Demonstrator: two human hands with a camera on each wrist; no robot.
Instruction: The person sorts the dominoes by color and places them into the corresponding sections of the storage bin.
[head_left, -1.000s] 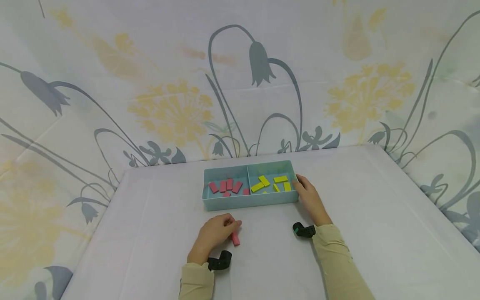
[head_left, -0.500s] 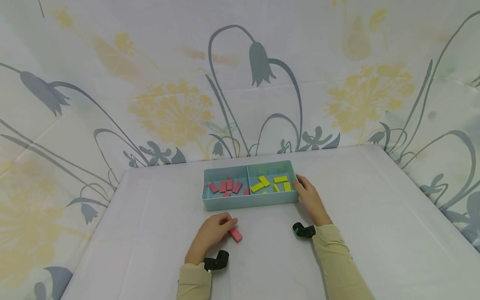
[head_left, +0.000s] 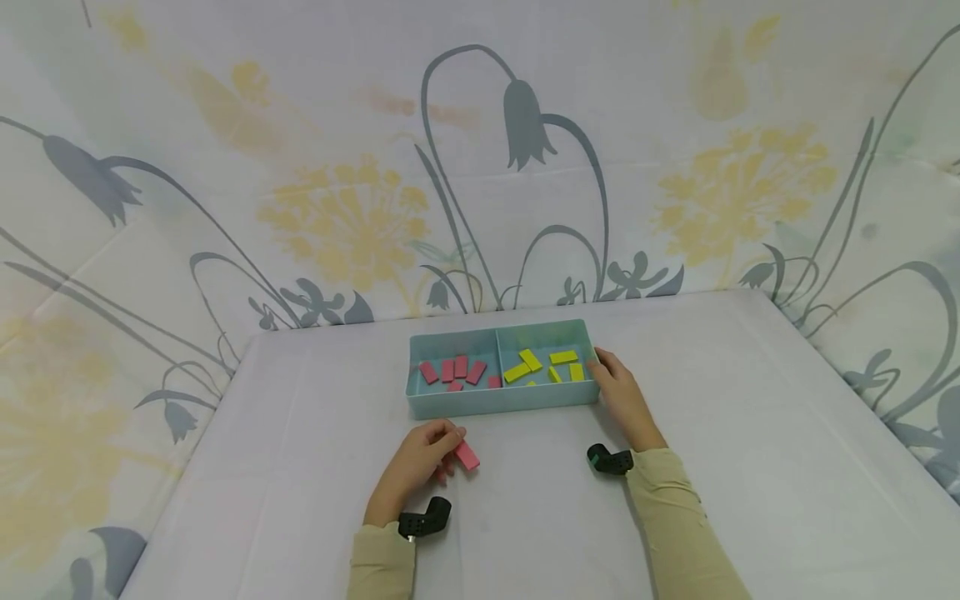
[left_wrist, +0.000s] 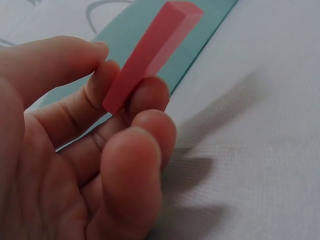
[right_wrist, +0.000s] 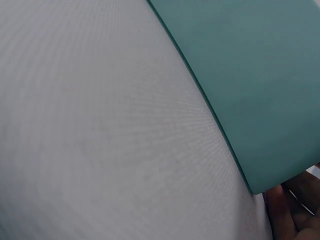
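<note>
My left hand pinches a pink rectangular block in front of the box. In the left wrist view the pink block juts up from between the fingertips, above the white cloth. A light blue-green box with two compartments stands behind it. Several pink blocks lie in its left compartment, several yellow blocks in the right one. My right hand grips the box's right end, thumb at the rim. The right wrist view catches only part of those fingers beside the box corner.
A divider splits the box across its middle. White cloth covers the table, and a flower-patterned curtain rises behind it. Black wrist cameras sit on both forearms, the left one close over the cloth.
My left hand has moved slightly left and toward the box, lifting the pink block, which has turned in the fingers. My right hand stays at the box's right end.
</note>
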